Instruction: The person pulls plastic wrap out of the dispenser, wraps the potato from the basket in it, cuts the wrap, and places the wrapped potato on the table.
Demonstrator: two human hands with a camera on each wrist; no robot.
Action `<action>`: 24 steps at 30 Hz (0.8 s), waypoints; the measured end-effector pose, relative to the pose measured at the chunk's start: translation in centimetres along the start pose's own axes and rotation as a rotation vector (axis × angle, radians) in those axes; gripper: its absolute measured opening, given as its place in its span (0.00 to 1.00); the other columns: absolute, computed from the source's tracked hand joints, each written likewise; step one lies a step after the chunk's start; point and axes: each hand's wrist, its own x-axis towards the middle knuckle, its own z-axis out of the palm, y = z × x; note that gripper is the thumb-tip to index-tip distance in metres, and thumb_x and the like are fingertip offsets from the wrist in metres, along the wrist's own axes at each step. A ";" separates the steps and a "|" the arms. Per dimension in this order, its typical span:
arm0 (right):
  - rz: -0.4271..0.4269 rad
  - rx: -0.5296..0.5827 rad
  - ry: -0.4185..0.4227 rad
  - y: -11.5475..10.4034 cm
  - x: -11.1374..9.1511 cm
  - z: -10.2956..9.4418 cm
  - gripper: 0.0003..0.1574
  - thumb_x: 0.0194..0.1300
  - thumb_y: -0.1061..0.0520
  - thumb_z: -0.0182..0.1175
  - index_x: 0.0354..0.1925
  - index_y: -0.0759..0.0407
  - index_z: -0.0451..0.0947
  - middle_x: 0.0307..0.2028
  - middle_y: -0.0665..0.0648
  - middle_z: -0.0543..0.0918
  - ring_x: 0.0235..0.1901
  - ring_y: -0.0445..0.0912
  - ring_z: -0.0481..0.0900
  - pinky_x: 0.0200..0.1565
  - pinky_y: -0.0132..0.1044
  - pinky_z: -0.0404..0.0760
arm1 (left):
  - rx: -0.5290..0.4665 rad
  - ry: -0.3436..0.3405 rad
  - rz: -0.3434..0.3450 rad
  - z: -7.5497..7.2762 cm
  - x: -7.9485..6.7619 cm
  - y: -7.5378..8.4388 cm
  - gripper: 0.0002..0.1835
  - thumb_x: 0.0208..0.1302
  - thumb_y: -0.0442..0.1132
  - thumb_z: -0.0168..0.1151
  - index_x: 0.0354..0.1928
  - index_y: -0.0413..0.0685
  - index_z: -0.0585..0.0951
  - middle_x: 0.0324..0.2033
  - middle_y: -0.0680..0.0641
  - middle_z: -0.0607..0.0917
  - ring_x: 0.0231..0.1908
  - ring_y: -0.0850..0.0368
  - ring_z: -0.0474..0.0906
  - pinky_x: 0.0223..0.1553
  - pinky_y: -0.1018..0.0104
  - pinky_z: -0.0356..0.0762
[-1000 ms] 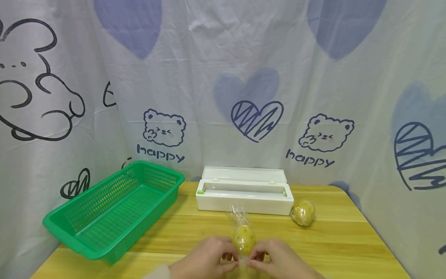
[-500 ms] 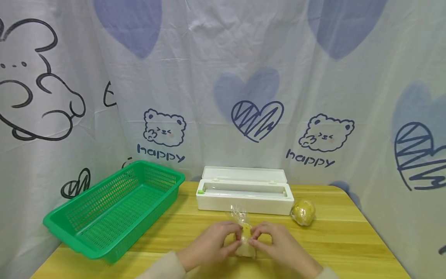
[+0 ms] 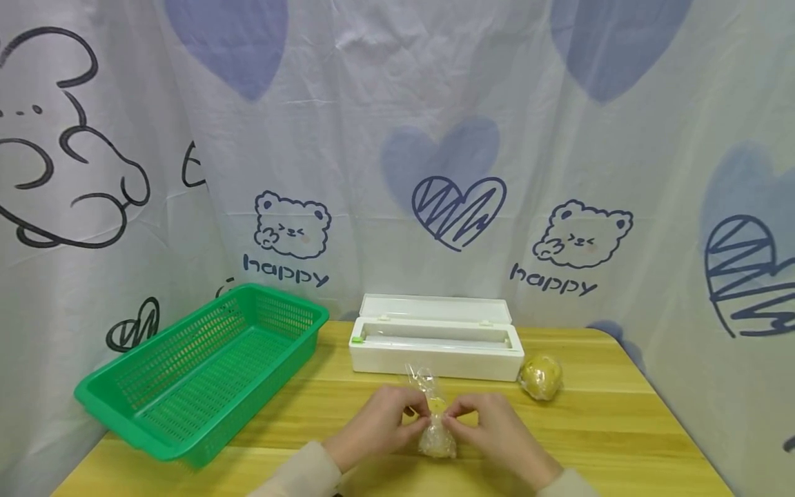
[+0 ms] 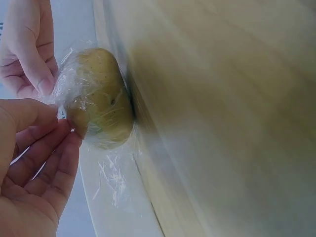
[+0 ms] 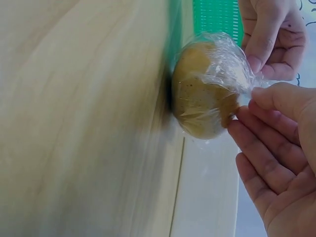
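Observation:
A yellow-brown potato [image 4: 108,103] lies on the table between both hands, wrapped in clear cling film [image 3: 437,442]. In the head view the hands largely cover it. My left hand [image 3: 388,421] pinches the gathered film on top of the potato between thumb and fingertips. From the other side, my right hand [image 3: 491,428] pinches film at the same spot; in the right wrist view its fingertips [image 5: 233,129] sit right at the potato's surface. A loose tail of film stretches from the potato's far end toward the white box.
A white cling film dispenser [image 3: 435,362] with its lid raised stands behind the hands. Another film-wrapped potato [image 3: 541,377] lies by its right end. At the left is a green plastic basket [image 3: 186,442], and a printed curtain [image 3: 373,90] hangs behind the table.
Both hands have moved from the potato's near end up to its top, bringing the near film over it. In the last half second they have shifted only slightly, still pinching the film.

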 end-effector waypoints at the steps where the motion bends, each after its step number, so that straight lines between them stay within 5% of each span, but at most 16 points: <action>1: 0.002 -0.007 0.009 0.0 0.1 0.1 0.05 0.71 0.52 0.72 0.35 0.45 0.90 0.37 0.42 0.93 0.40 0.37 0.89 0.47 0.43 0.90 | 0.003 0.005 -0.006 0.1 0.1 0.0 0.07 0.65 0.30 0.73 0.31 0.50 0.87 0.32 0.54 0.91 0.36 0.69 0.84 0.42 0.78 0.84; 16: 0.052 0.001 0.070 0.1 0.3 1.2 0.14 0.65 0.59 0.76 0.36 0.44 0.79 0.36 0.40 0.91 0.41 0.37 0.90 0.51 0.39 0.88 | -0.066 0.026 -0.019 0.5 0.3 0.0 0.08 0.63 0.28 0.73 0.33 0.48 0.85 0.33 0.52 0.89 0.35 0.68 0.84 0.41 0.78 0.84; 24: 0.041 0.017 0.064 0.3 0.4 1.0 0.13 0.66 0.62 0.74 0.34 0.44 0.81 0.37 0.42 0.92 0.41 0.38 0.89 0.50 0.38 0.89 | -0.164 0.029 -0.098 0.5 0.2 -0.2 0.08 0.64 0.26 0.72 0.39 0.44 0.84 0.38 0.48 0.90 0.37 0.70 0.85 0.42 0.78 0.85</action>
